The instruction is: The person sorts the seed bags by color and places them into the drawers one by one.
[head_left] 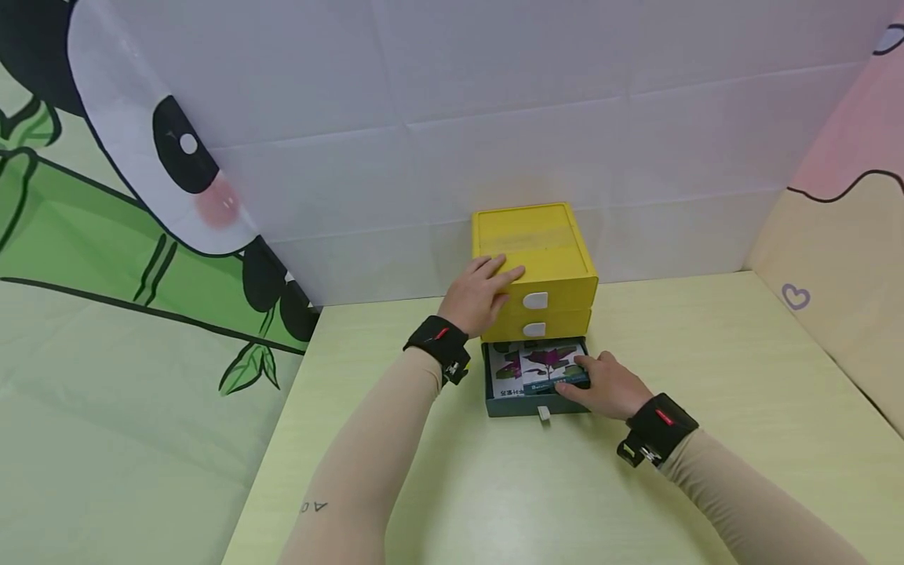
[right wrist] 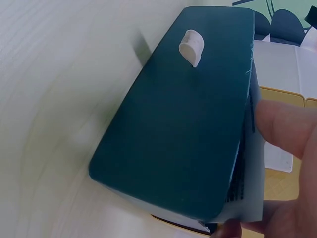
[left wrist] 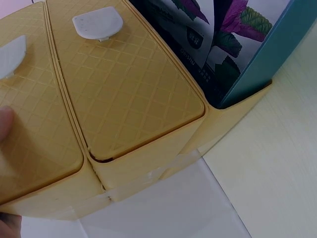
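A yellow drawer cabinet stands against the back wall, its two upper drawers closed. Below them, a dark teal drawer with a white pull tab sticks out at the front. Inside lie flat boxes printed with purple and green leaves, one a white box. My left hand rests on the cabinet's left front corner, fingers over the top and thumb at the front face. With my right hand, I pinch the right end of a leaf-printed box between thumb and fingers; in the right wrist view its edge rises above the drawer front.
The cabinet stands on a pale wooden table. A white cloth wall with a cartoon panda print rises right behind it. White handles jut from the upper drawers. A printed side panel borders the table at right.
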The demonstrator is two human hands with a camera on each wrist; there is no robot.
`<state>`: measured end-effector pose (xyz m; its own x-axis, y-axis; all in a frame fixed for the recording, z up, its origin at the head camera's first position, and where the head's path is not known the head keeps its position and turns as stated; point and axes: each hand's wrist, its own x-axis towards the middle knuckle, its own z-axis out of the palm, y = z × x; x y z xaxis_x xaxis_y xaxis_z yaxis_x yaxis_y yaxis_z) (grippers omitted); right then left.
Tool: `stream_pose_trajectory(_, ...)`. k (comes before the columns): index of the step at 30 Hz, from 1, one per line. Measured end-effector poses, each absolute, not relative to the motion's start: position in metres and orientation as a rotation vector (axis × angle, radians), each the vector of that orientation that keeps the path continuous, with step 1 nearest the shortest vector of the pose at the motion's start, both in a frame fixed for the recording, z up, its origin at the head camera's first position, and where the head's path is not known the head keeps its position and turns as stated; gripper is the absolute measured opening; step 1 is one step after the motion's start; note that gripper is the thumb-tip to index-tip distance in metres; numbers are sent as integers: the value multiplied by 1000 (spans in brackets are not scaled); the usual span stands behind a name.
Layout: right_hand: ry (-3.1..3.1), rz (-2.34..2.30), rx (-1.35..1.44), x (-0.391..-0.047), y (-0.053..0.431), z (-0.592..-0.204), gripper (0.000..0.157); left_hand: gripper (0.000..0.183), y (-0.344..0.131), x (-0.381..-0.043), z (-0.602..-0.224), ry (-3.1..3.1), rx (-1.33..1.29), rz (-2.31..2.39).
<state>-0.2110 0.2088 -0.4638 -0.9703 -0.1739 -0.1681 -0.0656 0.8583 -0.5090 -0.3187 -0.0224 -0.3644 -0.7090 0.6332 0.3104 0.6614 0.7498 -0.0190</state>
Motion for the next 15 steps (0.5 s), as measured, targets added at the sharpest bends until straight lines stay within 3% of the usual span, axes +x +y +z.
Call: stream_pose_trajectory(15,2867,-788,-200,-207,209,-465,80,48,-23,-318,-364,-2649,-1014,-161)
